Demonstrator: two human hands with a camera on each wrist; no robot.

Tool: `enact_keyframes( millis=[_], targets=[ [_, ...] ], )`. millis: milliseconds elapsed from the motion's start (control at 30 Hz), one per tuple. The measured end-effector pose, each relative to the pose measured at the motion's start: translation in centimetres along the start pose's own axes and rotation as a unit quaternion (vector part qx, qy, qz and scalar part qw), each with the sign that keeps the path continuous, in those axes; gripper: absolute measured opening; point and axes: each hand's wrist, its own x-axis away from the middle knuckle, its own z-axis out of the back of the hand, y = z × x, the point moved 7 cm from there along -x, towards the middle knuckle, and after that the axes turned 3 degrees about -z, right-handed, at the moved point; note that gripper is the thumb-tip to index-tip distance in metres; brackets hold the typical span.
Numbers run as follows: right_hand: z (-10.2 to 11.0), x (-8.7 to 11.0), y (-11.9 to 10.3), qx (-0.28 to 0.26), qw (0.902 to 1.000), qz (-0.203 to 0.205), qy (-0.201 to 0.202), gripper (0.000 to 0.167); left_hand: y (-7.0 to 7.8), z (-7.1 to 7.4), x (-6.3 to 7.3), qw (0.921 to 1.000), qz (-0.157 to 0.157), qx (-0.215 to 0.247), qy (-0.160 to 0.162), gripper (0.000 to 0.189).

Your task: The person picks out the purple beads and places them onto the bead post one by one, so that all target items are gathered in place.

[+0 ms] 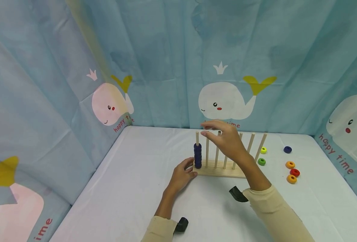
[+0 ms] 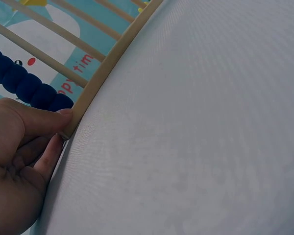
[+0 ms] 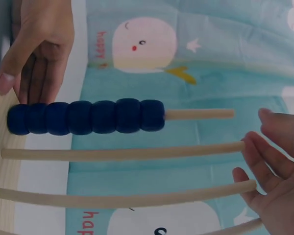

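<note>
A wooden bead rack (image 1: 219, 172) stands on the table, a flat base with a row of upright pegs. Several dark blue beads (image 1: 198, 156) are stacked on its leftmost peg (image 3: 201, 114), whose top is bare. My left hand (image 1: 181, 175) pinches the left end of the base between thumb and fingers, as the left wrist view also shows. Above the peg tops is my right hand (image 1: 227, 137), fingers loosely bent and apart, holding nothing. In the right wrist view its fingertips (image 3: 266, 115) lie close to the peg ends; whether they touch cannot be told.
Right of the rack lie loose beads: a yellow one (image 1: 263, 150), a green one (image 1: 261, 162), a blue one (image 1: 287, 149), a red one (image 1: 294, 172) and two orange ones (image 1: 290, 164). A whale-print curtain (image 1: 166, 84) surrounds the white table (image 1: 130, 188).
</note>
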Motion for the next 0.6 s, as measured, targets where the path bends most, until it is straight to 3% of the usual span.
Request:
enact_keyframes(
  millis=[233,600],
  targets=[
    [1.7,0.3,0.0,-0.034,0.999,0.022,0.017,0.028,0.0,0.0,0.0,1.0,-0.006,0.003,0.001,0.064],
    [5.1,1.5,1.3,-0.01,0.9988,-0.008,0.048,0.028,-0.2,-0.1,-0.1,1.0,-0.003,-0.007,0.005,0.064]
  ],
)
